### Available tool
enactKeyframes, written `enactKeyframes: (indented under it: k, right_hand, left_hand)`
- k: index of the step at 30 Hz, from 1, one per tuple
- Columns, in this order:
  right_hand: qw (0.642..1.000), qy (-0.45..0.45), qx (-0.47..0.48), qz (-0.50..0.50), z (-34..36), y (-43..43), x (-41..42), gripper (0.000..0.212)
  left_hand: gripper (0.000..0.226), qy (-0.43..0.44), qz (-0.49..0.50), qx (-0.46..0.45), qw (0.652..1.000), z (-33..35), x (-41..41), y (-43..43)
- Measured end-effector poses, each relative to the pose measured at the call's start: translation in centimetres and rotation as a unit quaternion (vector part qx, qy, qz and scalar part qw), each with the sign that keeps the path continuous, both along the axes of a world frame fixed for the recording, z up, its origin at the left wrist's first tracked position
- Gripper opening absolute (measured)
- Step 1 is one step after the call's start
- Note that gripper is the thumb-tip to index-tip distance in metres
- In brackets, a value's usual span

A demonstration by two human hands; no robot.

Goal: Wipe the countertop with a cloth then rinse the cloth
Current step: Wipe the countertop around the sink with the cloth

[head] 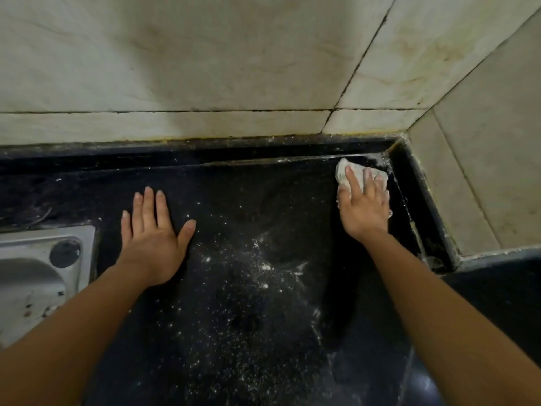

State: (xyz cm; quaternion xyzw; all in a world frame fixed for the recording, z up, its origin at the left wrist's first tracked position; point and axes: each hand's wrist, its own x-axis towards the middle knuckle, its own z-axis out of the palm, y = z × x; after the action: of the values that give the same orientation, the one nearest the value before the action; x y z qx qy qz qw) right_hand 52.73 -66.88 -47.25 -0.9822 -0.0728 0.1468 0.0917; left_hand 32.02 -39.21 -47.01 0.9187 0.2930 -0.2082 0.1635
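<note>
Right hand [364, 208] presses the cloth [342, 171] with straight fingers into the far right corner of the countertop [234, 197]; left hand [152, 238] lies flat, holding nothing. A hasty sweep could scatter the powder [263, 268] over the front edge

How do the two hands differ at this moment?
The left hand lies flat and bare on the dark countertop, fingers spread, near the sink. The right hand presses a white cloth into the back corner, far from the sink. Both are palm-down.
</note>
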Motion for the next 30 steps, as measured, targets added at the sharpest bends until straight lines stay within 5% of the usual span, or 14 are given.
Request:
enactKeyframes:
  k: [4,10,16,21,25,27,30]
  right_hand:
    - [0.999,0.018,0.005,-0.026,-0.5,7.3,-1.9,0.054]
    - [0.977,0.049,0.049,0.201,-0.8,12.4,-8.0,0.055]
    - [0.903,0.064,0.045,0.423,0.5,7.6,-7.1,0.050]
    - [0.987,0.027,-0.015,0.157,0.4,-0.2,-2.5,0.051]
    - [0.999,0.039,-0.016,-0.010,0.5,-2.5,-1.6,0.054]
    - [0.999,0.045,-0.008,-0.018,0.6,-1.0,-3.0,0.055]
    - [0.993,0.039,0.008,0.112,0.3,0.5,-7.7,0.054]
  left_hand:
    - [0.080,0.000,-0.001,0.000,1.000,0.0,0.0,0.0]
    - [0.080,0.001,-0.001,0.001,1.000,0.1,0.0,0.0]
    - [0.079,0.016,0.001,0.000,1.000,0.6,0.1,-0.1]
    - [0.079,0.011,-0.005,-0.002,1.000,0.5,0.0,0.0]
    - [0.079,0.009,-0.010,-0.004,1.000,0.5,0.0,0.0]
    - [0.079,0.008,-0.009,-0.002,1.000,0.5,-0.1,0.0]
    - [0.080,0.011,-0.012,-0.001,1.000,0.5,-0.1,-0.1]
